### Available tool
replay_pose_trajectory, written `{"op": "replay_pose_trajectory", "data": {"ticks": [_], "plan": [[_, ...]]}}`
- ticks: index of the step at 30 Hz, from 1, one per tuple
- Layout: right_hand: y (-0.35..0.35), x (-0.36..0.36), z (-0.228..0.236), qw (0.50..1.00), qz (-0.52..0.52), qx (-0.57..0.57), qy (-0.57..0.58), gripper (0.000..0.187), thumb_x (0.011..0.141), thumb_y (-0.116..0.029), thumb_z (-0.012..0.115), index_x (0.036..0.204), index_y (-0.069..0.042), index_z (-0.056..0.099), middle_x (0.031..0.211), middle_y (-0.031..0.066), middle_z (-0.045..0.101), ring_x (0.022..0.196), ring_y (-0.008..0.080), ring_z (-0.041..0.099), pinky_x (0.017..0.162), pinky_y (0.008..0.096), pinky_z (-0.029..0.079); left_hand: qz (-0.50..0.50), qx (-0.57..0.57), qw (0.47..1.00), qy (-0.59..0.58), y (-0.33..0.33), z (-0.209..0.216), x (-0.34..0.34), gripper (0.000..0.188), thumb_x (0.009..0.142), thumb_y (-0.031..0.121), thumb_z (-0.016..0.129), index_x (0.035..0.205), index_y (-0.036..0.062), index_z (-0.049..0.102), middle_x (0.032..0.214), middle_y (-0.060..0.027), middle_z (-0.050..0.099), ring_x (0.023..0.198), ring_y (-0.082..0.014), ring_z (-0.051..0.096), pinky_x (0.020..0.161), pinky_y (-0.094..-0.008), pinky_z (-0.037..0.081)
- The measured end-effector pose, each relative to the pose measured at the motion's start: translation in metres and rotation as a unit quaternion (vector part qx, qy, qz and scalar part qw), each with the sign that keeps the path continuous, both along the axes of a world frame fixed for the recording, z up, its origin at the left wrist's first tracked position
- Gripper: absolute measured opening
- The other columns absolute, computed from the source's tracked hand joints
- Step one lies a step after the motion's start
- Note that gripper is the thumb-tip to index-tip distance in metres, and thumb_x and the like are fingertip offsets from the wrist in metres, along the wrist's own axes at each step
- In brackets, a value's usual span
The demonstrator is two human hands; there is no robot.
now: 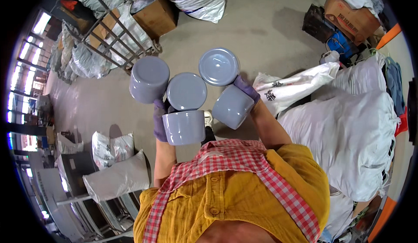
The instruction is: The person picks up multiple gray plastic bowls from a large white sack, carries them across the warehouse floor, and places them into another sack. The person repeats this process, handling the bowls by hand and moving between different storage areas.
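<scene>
Several glossy grey-blue round pots, apparently ceramic, are held up in front of my apron. My left hand [160, 120], in a purple glove, is closed round a cluster of three: a near pot [183, 130], a middle pot [187, 91] and a far-left pot [149, 80]. The near pots hide most of its fingers. My right hand [247, 90], gloved too, grips a tilted pot [232, 108] and a pot with its round face up [219, 66]. Whether these faces are bases or lids I cannot tell.
A metal hand truck [114, 40] and a cardboard box [155, 16] stand at the far left. White sacks [339, 134] are piled close on my right, with a flatter white sack [296, 84] beside them. More sacks [117, 177] lie at the near left by a metal frame.
</scene>
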State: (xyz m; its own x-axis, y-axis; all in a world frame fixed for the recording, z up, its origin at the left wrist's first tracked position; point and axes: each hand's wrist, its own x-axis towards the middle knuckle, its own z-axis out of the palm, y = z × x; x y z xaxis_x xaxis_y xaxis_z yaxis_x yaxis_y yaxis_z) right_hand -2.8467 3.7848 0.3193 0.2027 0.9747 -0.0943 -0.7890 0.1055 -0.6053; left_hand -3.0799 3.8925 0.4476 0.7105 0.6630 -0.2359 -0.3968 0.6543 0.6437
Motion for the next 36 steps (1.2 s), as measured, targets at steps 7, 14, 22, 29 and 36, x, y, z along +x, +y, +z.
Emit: {"op": "replay_pose_trajectory", "data": {"ticks": [7, 14, 22, 29, 36], "plan": [[0.120, 0.024, 0.021, 0.995, -0.045, 0.072, 0.051, 0.037, 0.085, -0.032, 0.056, 0.112, -0.008, 0.051, 0.091, 0.0060, 0.060, 0.076, 0.0157, 0.059, 0.067, 0.0311, 0.052, -0.089, 0.079, 0.991, -0.062, 0.155, 0.011, 0.040, 0.063, 0.085, 0.046, 0.050, 0.130, 0.0064, 0.033, 0.120, -0.0107, 0.049, 0.104, -0.0214, 0.052, 0.082, -0.0336, 0.047], [0.203, 0.068, 0.034, 0.994, -0.083, 0.012, 0.070, 0.035, 0.084, -0.029, 0.058, 0.110, -0.007, 0.052, 0.089, 0.0050, 0.060, 0.074, 0.0146, 0.060, 0.064, 0.0296, 0.051, -0.028, 0.069, 0.997, -0.007, 0.251, 0.021, 0.102, 0.049, 0.090, 0.037, 0.045, 0.128, 0.0054, 0.037, 0.105, -0.0053, 0.056, 0.068, -0.0059, 0.052, 0.059, -0.0190, 0.046], [0.297, 0.157, -0.001, 0.985, -0.128, 0.040, 0.111, 0.036, 0.088, -0.037, 0.050, 0.106, -0.006, 0.054, 0.086, 0.0080, 0.061, 0.074, 0.0174, 0.060, 0.064, 0.0297, 0.050, -0.128, 0.076, 0.983, -0.104, 0.358, -0.006, 0.196, 0.047, 0.091, 0.032, 0.044, 0.127, 0.0023, 0.037, 0.120, -0.0110, 0.050, 0.101, -0.0178, 0.052, 0.084, -0.0294, 0.045], [0.397, 0.290, 0.004, 0.984, -0.140, 0.070, 0.091, 0.040, 0.088, -0.034, 0.051, 0.119, -0.007, 0.046, 0.099, 0.0061, 0.058, 0.083, 0.0165, 0.060, 0.069, 0.0313, 0.051, -0.098, 0.065, 0.992, -0.052, 0.456, -0.007, 0.340, 0.032, 0.086, 0.029, 0.055, 0.110, 0.0097, 0.047, 0.084, -0.0007, 0.053, 0.072, -0.0089, 0.052, 0.063, -0.0242, 0.047], [0.471, 0.417, 0.004, 0.949, -0.287, 0.026, 0.126, 0.047, 0.090, -0.035, 0.047, 0.127, -0.008, 0.039, 0.111, 0.0089, 0.055, 0.100, 0.0209, 0.055, 0.081, 0.0332, 0.048, -0.090, 0.119, 0.989, -0.001, 0.537, 0.006, 0.485, 0.029, 0.087, 0.020, 0.054, 0.111, 0.0056, 0.049, 0.092, -0.0033, 0.055, 0.078, -0.0132, 0.055, 0.065, -0.0275, 0.049]]}}
